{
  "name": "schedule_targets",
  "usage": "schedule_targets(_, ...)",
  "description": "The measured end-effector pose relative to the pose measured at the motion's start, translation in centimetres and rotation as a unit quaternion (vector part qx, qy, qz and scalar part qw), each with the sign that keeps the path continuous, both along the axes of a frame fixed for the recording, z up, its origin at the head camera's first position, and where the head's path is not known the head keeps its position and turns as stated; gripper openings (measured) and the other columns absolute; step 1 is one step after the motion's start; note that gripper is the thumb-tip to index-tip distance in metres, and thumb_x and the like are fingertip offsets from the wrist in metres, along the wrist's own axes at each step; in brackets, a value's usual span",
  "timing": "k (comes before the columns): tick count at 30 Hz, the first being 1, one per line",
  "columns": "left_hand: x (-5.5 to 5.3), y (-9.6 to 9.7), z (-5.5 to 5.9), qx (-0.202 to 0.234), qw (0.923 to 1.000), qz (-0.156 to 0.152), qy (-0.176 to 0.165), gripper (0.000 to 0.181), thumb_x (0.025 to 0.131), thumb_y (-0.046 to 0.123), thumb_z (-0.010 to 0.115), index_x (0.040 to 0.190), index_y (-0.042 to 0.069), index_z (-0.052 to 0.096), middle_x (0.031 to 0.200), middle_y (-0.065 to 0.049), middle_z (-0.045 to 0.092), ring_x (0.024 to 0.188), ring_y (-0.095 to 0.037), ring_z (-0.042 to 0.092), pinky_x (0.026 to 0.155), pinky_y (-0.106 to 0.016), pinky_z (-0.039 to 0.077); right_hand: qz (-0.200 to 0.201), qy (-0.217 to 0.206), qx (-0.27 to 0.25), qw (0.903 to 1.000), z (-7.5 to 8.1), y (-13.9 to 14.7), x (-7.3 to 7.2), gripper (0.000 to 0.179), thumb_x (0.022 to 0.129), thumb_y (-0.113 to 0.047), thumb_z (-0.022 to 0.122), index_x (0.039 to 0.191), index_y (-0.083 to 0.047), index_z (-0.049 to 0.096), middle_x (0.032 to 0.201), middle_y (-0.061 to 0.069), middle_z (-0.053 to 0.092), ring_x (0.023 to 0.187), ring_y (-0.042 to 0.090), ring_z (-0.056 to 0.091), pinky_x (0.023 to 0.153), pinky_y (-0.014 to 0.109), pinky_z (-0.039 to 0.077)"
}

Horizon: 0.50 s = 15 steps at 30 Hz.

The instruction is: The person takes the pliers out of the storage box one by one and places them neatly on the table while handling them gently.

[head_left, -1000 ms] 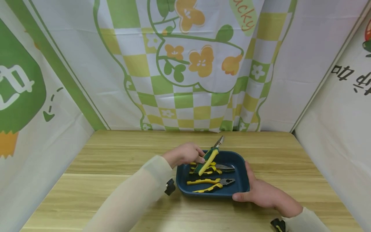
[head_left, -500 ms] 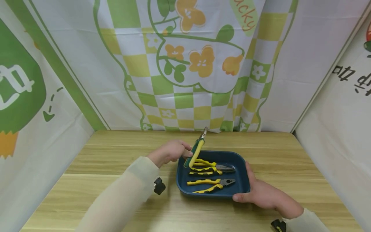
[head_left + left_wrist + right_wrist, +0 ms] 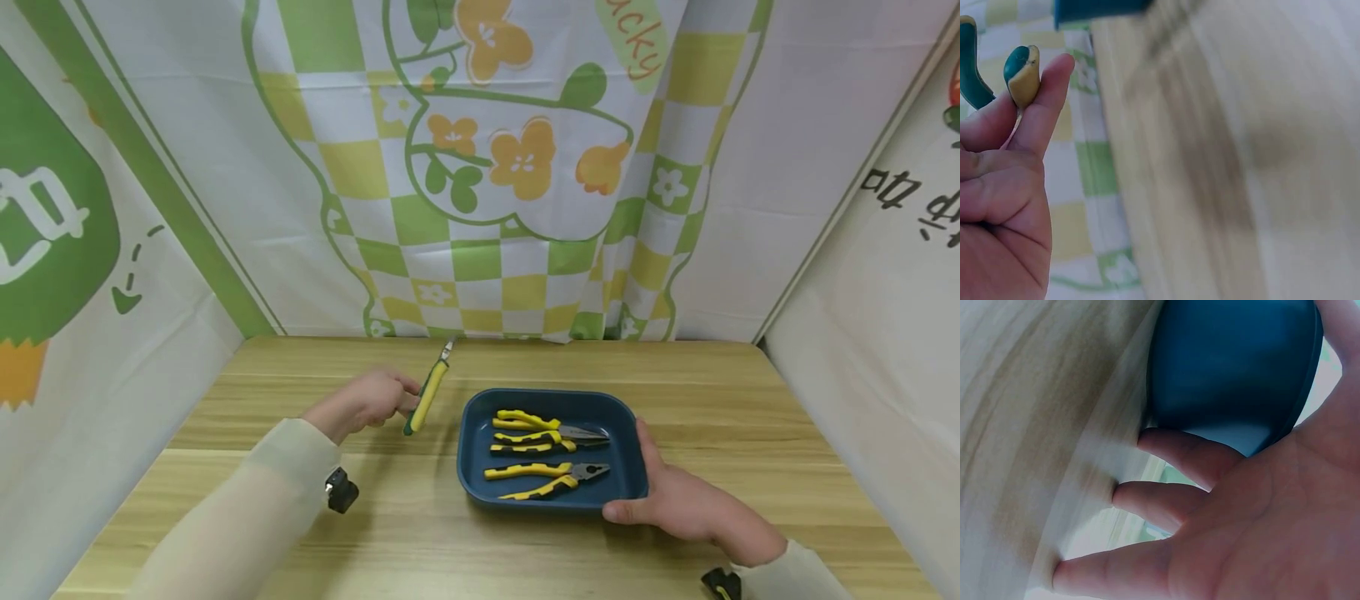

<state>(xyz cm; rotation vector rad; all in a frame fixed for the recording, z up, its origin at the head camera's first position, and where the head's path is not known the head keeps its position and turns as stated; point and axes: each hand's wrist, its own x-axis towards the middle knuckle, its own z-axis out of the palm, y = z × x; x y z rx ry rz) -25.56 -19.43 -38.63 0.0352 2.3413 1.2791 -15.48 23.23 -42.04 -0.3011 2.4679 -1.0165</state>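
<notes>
My left hand (image 3: 380,398) pinches a pair of pliers (image 3: 427,397) by its green and yellow handles, left of the blue tray (image 3: 472,492). Their metal nose points up and away; in the left wrist view, thumb and finger meet at one handle (image 3: 1024,78). Inside the tray lie needle-nose pliers (image 3: 551,432) over another yellow-and-black tool that is partly hidden, and combination pliers (image 3: 562,472) nearer the front. At the tray's right front corner rests my right hand (image 3: 678,496), its thumb along the front and straight fingers spread, fingertips down on the table in the right wrist view.
A wooden table (image 3: 480,550) carries everything. Behind it hangs a checked, flowered curtain (image 3: 480,292), and printed white cloth panels stand at the left and right. A black wrist device (image 3: 341,492) sits on the left sleeve.
The left hand has carried the green and yellow pliers leftward, from over the tray to beyond its left rim. The right hand and the tray have kept their places.
</notes>
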Motion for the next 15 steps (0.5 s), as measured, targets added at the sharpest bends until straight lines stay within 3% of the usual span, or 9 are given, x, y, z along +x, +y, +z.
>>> schedule_targets(9, 2.0, -5.9, -1.5, -0.066, 0.9974, 0.028, 0.005, 0.04, 0.099, 0.006, 0.057, 0.133, -0.013, 0.052, 0.091, -0.011, 0.067, 0.046, -0.008, 0.03, 0.047, -0.022, 0.03, -0.002, -0.005, 0.007, 1.0, -0.2, 0.1, 0.0, 0.134, 0.084, -0.048, 0.079, 0.151, -0.006, -0.03, 0.132, 0.044, 0.047, 0.1, 0.028, 0.064, 0.096, 0.056, 0.045)
schedule_targets(12, 2.8, -7.3, -1.7, -0.094, 0.9951, 0.031, 0.009, 0.04, 0.099, 0.005, 0.057, 0.132, -0.017, 0.051, 0.101, -0.018, 0.069, 0.046, -0.008, 0.029, 0.046, -0.022, 0.031, 0.001, -0.002, 0.006, 1.0, -0.2, 0.1, -0.1, 0.134, 0.084, -0.048, 0.078, 0.151, -0.005, -0.03, 0.132, 0.044, 0.046, 0.102, 0.028, 0.064, 0.096, 0.056, 0.045)
schedule_targets(15, 3.3, -8.5, -1.9, -0.118, 0.9927, 0.025, 0.009, 0.042, 0.099, 0.005, 0.057, 0.132, -0.02, 0.049, 0.111, -0.025, 0.067, 0.053, -0.011, 0.043, 0.046, -0.022, 0.032, 0.005, 0.0, 0.003, 1.0, -0.2, 0.1, -0.1, 0.133, 0.085, -0.047, 0.078, 0.15, -0.005, -0.03, 0.133, 0.044, 0.046, 0.104, 0.029, 0.063, 0.096, 0.055, 0.044)
